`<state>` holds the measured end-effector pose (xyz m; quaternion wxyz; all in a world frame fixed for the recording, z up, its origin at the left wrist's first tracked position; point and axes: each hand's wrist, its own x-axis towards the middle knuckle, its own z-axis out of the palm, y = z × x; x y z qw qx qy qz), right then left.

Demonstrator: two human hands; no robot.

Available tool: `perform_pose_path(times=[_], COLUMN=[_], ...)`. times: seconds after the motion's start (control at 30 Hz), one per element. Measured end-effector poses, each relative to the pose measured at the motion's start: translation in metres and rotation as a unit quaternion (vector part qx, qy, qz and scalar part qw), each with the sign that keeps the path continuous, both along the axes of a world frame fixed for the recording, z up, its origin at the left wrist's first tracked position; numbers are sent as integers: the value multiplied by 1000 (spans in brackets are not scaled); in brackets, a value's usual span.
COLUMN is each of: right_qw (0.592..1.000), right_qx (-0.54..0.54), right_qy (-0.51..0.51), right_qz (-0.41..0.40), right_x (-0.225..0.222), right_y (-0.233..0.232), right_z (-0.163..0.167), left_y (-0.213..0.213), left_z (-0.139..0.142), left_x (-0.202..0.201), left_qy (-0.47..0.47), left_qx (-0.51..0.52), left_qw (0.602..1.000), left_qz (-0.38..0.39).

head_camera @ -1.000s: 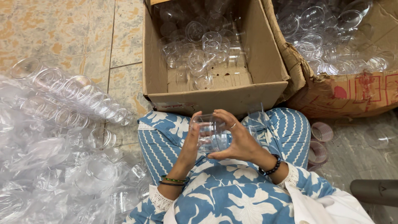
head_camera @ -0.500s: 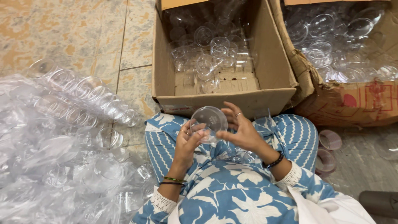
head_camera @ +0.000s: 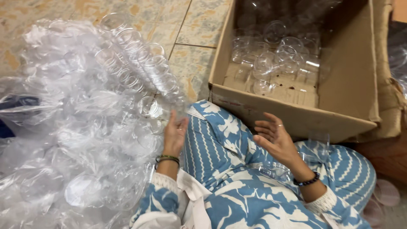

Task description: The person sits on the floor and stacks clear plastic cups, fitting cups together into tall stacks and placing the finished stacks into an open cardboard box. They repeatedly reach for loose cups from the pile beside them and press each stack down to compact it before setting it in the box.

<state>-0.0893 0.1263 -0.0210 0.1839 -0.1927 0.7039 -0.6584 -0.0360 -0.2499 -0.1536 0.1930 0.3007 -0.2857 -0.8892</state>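
Note:
My left hand [head_camera: 174,135] is open beside my left knee, fingers up against the edge of a heap of clear plastic cups [head_camera: 140,72] lying in crinkled clear bags. The nearest cup [head_camera: 149,108] is just left of its fingertips. My right hand [head_camera: 274,139] hovers open over my lap with fingers spread and nothing in it. It is in front of the front wall of an open cardboard box [head_camera: 292,116]. Several clear plastic cups [head_camera: 275,57] lie inside the box. A clear cup [head_camera: 319,143] stands by my right knee.
Clear plastic bags with cups [head_camera: 72,161] cover the tiled floor [head_camera: 195,29] on the left. A second worn cardboard box [head_camera: 392,97] stands at the right edge. Round clear lids [head_camera: 386,193] lie on the floor at the bottom right.
Both hands held a clear round cup together in front of the box; now they are apart and hold nothing. My left hand has gone left to the cup heap, and the view has swung left.

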Motion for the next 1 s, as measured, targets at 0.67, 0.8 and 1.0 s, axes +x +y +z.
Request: perform_pose_path(times=[0.67,0.8,1.0], right_qw=[989,989,965], right_qx=[122,118,177], right_qy=[-60,-66,99], right_qz=[-66,-53,-169], right_x=[-16,-23,-49], right_y=[3,4,85], right_z=[1,1,13], left_y=[-149,-155,-135], left_z=[-13,-23,-45], left_x=[-95,-102,-86], left_qy=[-223,31,-52], left_qx=[69,12,100], left_qw=[955,993,981], left_qz=[181,113,157])
